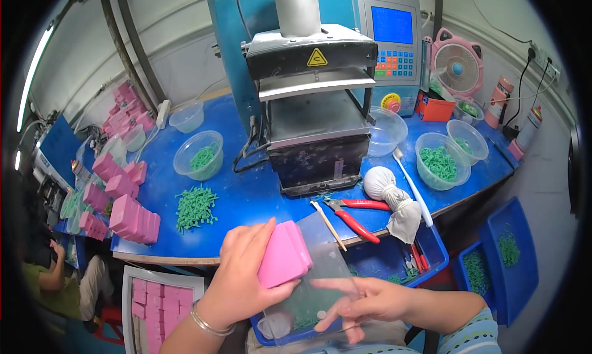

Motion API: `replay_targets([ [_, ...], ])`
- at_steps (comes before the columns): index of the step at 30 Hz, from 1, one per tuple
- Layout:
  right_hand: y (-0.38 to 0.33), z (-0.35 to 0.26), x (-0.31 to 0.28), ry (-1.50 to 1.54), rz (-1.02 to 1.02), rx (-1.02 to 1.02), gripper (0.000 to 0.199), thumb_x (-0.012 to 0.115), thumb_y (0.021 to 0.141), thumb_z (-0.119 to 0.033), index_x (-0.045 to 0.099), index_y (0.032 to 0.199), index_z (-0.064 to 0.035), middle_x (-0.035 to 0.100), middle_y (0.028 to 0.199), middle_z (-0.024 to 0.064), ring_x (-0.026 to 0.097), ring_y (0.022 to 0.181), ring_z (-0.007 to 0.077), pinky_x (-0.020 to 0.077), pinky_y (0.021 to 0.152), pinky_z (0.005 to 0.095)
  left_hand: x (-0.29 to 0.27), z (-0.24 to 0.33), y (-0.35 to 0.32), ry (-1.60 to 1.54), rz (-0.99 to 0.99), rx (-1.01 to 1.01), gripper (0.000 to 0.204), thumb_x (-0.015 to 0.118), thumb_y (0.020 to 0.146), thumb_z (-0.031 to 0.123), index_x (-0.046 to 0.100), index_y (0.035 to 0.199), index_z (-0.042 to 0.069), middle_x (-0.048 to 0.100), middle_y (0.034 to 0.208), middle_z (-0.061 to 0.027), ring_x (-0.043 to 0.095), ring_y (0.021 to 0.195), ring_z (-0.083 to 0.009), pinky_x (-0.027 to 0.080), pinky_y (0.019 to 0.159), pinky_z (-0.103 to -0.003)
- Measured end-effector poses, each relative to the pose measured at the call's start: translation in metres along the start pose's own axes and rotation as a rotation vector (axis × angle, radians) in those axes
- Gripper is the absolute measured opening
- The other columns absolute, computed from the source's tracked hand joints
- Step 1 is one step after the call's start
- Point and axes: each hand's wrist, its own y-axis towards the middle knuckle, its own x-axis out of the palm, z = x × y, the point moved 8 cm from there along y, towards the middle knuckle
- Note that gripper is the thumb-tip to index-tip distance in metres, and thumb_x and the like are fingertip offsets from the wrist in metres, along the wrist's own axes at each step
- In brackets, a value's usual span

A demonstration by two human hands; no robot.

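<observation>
My left hand (pixel 239 279), with a bangle at its wrist, is closed round a pink rectangular block (pixel 285 254), thumb along its lower edge. The block overlaps a clear plastic sheet (pixel 324 221) that slants over the blue tray. Whether the left fingers also grip the sheet, I cannot tell. My right hand (pixel 361 304) is at the sheet's lower right part with its fingers apart and the index stretched toward the block. Below the hands, the blue tray (pixel 439 250) contains green bits, a small clear cup (pixel 274 324) and red-handled tools (pixel 419 255).
A press machine (pixel 317 150) stands behind the hands. Red-handled cutters (pixel 354 215), a cloth bundle (pixel 394 200) and a toothbrush (pixel 414 184) lie before it. Bowls of green pieces (pixel 439 164), a green pile (pixel 196 207) and pink blocks (pixel 132 218) flank it. Another person (pixel 58 280) sits at far left.
</observation>
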Motion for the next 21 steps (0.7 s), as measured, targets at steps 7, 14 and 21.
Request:
replay_targets([
  [7,0.001,0.019,-0.002,0.060,0.015,0.062,0.062,0.042,0.092,-0.011,0.005,0.142,-0.0080,0.054,0.115,0.0226,0.060,0.067,0.0180,0.0480,0.061,0.0263,0.018,-0.030,0.013,-0.007,-0.132,-0.092,0.081,0.077,0.054,0.024,0.042,0.123,-0.003,0.051,0.109,-0.0181,0.047,0.099,-0.0333,0.037,0.091,-0.039],
  [14,-0.009,0.032,0.009,0.261,0.100,0.008,0.053,0.054,0.085,-0.007,0.033,0.133,-0.0017,0.064,0.095,0.0151,0.061,0.060,0.0170,0.0493,0.055,0.0267,0.009,-0.081,0.000,-0.250,0.182,-0.289,0.082,0.071,0.059,0.013,0.031,0.131,0.007,0.046,0.113,-0.0145,0.046,0.108,-0.0275,0.037,0.093,-0.042],
  [21,0.001,0.037,0.008,0.196,0.008,-0.070,0.066,0.050,0.087,-0.009,0.010,0.139,0.0012,0.061,0.102,0.0230,0.064,0.060,0.0218,0.0517,0.053,0.0293,0.003,0.008,-0.014,-0.465,0.132,0.135,0.064,0.085,0.055,0.029,0.049,0.103,0.008,0.039,0.120,-0.0195,0.042,0.115,-0.0373,0.033,0.097,-0.051],
])
